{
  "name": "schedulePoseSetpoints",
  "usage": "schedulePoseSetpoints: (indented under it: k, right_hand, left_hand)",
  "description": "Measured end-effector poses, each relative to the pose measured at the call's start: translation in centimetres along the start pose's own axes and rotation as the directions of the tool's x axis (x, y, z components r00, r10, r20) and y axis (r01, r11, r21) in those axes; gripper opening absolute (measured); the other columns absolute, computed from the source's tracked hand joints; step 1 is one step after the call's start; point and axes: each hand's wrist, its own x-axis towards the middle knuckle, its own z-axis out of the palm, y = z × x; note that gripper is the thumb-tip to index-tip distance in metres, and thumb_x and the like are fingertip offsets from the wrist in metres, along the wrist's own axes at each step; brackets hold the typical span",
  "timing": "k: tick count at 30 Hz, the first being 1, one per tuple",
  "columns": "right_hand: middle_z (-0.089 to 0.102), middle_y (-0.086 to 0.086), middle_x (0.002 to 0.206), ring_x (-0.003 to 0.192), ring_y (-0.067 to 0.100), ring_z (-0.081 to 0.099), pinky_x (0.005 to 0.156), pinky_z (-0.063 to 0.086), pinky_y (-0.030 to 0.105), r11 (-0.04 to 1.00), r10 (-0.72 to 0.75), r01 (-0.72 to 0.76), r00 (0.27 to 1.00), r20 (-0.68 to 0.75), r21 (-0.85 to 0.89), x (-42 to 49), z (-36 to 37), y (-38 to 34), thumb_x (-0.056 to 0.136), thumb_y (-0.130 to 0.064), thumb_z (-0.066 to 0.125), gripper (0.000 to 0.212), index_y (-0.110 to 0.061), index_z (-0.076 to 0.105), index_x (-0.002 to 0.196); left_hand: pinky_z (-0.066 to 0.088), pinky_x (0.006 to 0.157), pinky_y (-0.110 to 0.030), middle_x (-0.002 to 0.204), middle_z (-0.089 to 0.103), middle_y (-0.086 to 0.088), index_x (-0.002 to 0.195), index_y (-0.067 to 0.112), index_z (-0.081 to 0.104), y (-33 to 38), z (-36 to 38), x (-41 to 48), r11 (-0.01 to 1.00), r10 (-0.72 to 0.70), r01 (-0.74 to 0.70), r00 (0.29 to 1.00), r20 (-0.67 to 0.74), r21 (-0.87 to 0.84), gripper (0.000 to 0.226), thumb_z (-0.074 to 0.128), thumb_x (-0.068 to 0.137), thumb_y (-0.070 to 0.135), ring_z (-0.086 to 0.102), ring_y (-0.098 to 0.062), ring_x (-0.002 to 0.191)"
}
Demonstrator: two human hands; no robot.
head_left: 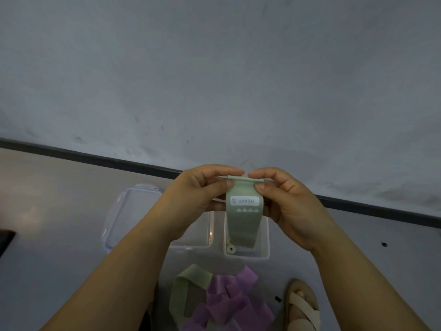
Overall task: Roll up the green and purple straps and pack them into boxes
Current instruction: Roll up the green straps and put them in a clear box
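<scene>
A pale green strap point(241, 220) with a white "HEAVY" label hangs in the air from its folded top edge. My left hand point(202, 189) pinches that top edge on the left side. My right hand point(281, 194) pinches it on the right side. The strap's lower end dangles over a small clear box point(265, 247) on the floor. A second clear box point(207, 235) stands just left of it. Nearer to me on the floor lie another green strap point(183, 290) and a heap of purple straps point(233, 302).
A clear lid point(126, 211) lies on the floor left of the boxes. A foot in a beige sandal point(301, 304) rests at the lower right. A dark baseboard point(95, 158) runs along the grey wall behind. A dark object point(6, 237) sits at the left edge.
</scene>
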Motion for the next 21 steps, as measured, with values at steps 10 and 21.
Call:
schedulePoseSetpoints:
  k: [10, 21]
  right_hand:
    - [0.067, -0.007, 0.085, 0.081, 0.013, 0.064, 0.073, 0.056, 0.029, 0.848, -0.276, 0.225, 0.960, -0.038, -0.480, 0.51, 0.73, 1.14, 0.091, -0.005, 0.049, 0.031, -0.028, 0.066, 0.081]
    - [0.066, 0.005, 0.089, 0.085, 0.015, 0.067, 0.076, 0.056, 0.029, 0.975, -0.047, 0.042, 0.999, -0.019, -0.219, 1.03, 0.54, 1.07, 0.090, -0.015, 0.052, 0.018, -0.025, 0.063, 0.100]
  left_hand:
    - [0.059, 0.068, -0.028, 0.080, 0.074, -0.008, 0.087, 0.009, 0.071, -0.13, -0.62, 0.49, 0.996, -0.049, 0.050, 0.999, -0.005, 0.072, 0.008, 0.066, 0.081, 0.009, 0.071, -0.017, 0.075]
    - [0.059, 0.064, -0.025, 0.061, 0.067, -0.001, 0.082, 0.016, 0.071, -0.85, -0.40, 1.08, 0.984, 0.035, -0.007, 0.987, -0.157, 0.179, 0.012, 0.070, 0.079, 0.005, 0.068, -0.014, 0.065]
